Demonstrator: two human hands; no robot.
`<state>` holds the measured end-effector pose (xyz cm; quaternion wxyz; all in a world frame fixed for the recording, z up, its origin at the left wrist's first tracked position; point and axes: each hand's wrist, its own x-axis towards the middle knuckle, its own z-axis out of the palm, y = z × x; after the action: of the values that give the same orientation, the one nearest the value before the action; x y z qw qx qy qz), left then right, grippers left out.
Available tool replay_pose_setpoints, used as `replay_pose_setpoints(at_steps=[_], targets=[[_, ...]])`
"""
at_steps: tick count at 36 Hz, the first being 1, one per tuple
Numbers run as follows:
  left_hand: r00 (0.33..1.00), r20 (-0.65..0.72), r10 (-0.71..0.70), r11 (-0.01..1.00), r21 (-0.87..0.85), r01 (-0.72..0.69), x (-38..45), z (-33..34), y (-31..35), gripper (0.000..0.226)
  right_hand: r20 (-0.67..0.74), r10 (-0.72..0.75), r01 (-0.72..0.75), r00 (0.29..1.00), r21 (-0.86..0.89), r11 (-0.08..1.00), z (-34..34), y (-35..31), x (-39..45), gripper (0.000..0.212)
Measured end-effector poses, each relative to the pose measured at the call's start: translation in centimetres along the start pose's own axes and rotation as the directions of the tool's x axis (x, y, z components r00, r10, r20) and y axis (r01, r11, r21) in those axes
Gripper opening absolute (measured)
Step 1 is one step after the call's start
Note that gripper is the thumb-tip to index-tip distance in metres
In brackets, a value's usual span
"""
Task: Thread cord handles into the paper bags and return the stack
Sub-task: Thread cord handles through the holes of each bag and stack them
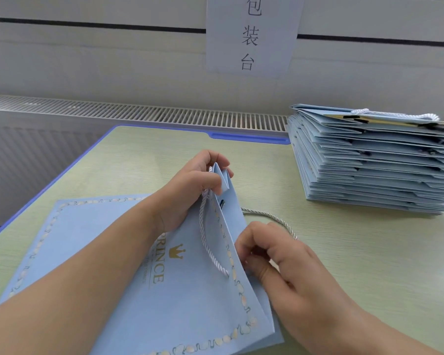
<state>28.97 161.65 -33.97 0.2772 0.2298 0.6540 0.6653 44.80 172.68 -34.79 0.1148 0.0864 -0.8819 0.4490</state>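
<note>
Your left hand [190, 185] pinches the gusseted top corner of the blue paper bag [128, 272], lifting the mouth so the punched holes are reachable. Your right hand [274, 260] curls at the rim, apparently pinching the loose cord [269, 216]. One white cord handle [210, 242] already hangs. The stack [369, 162] waits well apart, rear right of the table [344, 252].

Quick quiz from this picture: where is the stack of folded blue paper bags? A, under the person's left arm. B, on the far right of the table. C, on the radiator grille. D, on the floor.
B: the stack of bags sits on the table at its far right, away from both hands.
</note>
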Motion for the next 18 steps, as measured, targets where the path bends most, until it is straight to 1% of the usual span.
replay_pose_setpoints(at_steps=[2,4,6,8,9,11,14,16,18], targets=[[1.0,-0.003,0.0,1.0,-0.005,0.0,0.0,0.0,0.0,0.051,0.012,0.062,-0.063,0.998,0.2,0.978,-0.2,-0.2,0.4,0.021],[1.0,-0.004,-0.002,1.0,-0.004,0.002,0.1,0.0,0.0,0.05,0.054,0.099,-0.113,0.994,0.382,0.917,-0.5,-0.2,0.7,0.02],[1.0,-0.004,-0.005,1.0,-0.003,0.005,0.1,0.0,0.0,0.049,0.062,0.129,-0.143,0.99,0.498,0.855,-0.9,-0.1,0.8,0.016],[1.0,-0.004,-0.006,1.0,-0.016,0.005,0.1,0.0,0.0,0.05,0.046,0.15,-0.151,0.988,0.549,0.822,-1.4,-0.1,0.9,0.017],[1.0,-0.003,-0.004,1.0,-0.022,0.004,0.0,0.0,0.0,0.051,0.03,0.158,-0.149,0.987,0.537,0.83,-1.7,0.1,1.0,0.019],[1.0,0.005,0.0,0.999,-0.038,0.0,0.0,-0.1,0.1,0.052,-0.019,0.174,-0.147,0.985,0.449,0.881,-2.3,0.6,1.4,0.025],[1.0,0.017,0.017,0.996,-0.091,-0.016,-0.1,-0.3,0.5,0.052,-0.087,0.186,-0.163,0.979,0.227,0.96,-3.1,2.0,1.8,0.034],[0.999,0.029,0.036,0.991,-0.13,-0.032,-0.3,-0.4,0.7,0.051,-0.053,0.199,-0.197,0.979,0.048,0.979,-3.3,2.8,2.0,0.044],[0.998,0.043,0.056,0.986,-0.161,-0.048,-0.4,-0.5,0.9,0.05,0.005,0.219,-0.218,0.976,-0.076,0.973,-3.3,3.4,2.0,0.054]])
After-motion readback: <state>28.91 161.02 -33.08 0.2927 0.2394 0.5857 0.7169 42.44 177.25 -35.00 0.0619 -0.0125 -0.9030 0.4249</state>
